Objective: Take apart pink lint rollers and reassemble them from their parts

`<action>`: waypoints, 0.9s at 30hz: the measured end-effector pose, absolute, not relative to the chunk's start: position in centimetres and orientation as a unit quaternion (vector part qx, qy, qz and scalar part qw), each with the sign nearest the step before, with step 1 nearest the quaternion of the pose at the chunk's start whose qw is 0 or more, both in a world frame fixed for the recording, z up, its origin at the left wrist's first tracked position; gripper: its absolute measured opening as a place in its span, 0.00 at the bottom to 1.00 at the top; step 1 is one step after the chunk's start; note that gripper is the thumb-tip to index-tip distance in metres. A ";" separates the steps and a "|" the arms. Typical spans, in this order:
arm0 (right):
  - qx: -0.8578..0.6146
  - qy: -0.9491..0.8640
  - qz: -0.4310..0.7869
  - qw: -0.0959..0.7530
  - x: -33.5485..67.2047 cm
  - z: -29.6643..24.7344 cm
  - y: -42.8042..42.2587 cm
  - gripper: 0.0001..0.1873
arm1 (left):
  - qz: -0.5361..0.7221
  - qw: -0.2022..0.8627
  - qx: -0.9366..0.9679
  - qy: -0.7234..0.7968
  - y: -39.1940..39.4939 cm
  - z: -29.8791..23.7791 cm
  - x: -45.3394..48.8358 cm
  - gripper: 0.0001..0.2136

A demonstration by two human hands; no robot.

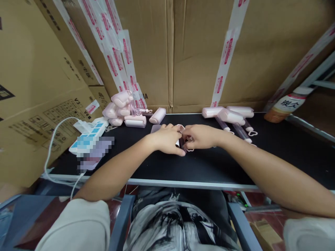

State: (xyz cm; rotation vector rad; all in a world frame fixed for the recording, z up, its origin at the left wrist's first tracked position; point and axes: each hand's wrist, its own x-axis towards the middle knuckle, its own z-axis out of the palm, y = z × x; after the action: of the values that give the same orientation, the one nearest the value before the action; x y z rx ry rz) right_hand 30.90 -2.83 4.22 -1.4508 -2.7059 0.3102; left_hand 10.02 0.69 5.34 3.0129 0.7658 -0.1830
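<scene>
In the middle of the black table, my left hand (169,138) and my right hand (199,136) meet around a small pink lint roller (177,143). Most of it is hidden by my fingers; a bit of white roll, a clear part and a pink loop (191,150) show between them. The left fingers curl over the roll side. My right fingers are pinched at the loop side. Just behind the left hand lies a flat pale purple piece (155,128), partly covered. Farther back rests a closed pink roller case (157,115).
At the back left is a pile of pink rollers (121,99). Several more, with clear handles and loops (235,115), lie at the back right near a tilted drink bottle (286,104). On the left are a white power strip (90,134) and cable. Cardboard (196,69) walls the back.
</scene>
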 end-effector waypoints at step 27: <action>-0.444 -0.873 0.201 0.017 32.7 3.4 -3.5 0.05 | -0.076 0.081 0.974 0.196 0.8 4.6 8.2 0.30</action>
State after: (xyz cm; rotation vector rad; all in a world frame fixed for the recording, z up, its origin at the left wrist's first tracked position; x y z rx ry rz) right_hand 32.67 -3.51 3.39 -1.3809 -2.7130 0.6248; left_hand 8.24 0.77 4.64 2.9126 0.5861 -0.2282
